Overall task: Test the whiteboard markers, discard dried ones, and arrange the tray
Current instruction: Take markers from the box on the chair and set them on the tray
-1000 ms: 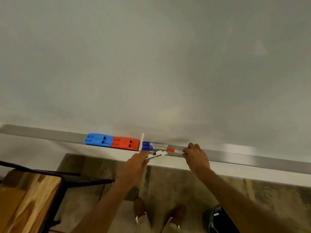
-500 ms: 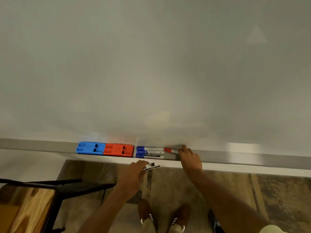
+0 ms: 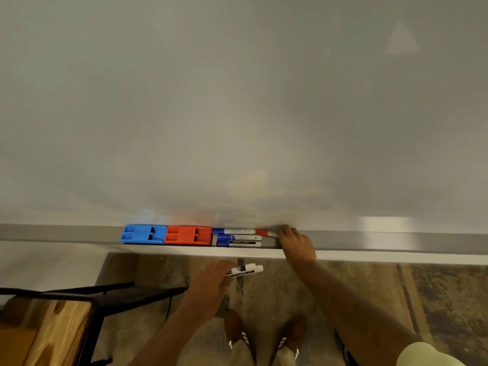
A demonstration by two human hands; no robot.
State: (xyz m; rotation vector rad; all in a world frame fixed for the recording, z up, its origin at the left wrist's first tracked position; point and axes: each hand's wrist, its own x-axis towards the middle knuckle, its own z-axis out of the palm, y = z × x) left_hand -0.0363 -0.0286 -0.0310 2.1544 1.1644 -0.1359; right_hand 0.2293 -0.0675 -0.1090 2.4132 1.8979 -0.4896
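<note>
A grey marker tray runs under the whiteboard. Three blue-capped markers lie side by side in it, right of a red eraser and a blue eraser. A red-capped marker lies end to end with the back blue one. My right hand rests in the tray with its fingertips on that red marker's right end. My left hand is below the tray, shut on two white markers with black labels that stick out to the right.
A wooden table with a black metal frame stands at the lower left. My two brown shoes are on the mottled floor below the tray. The right stretch of the tray holds nothing.
My left hand has drawn back down from the tray edge with the white markers. My right hand has pushed the red marker left, in line with the blue ones. The view has tilted.
</note>
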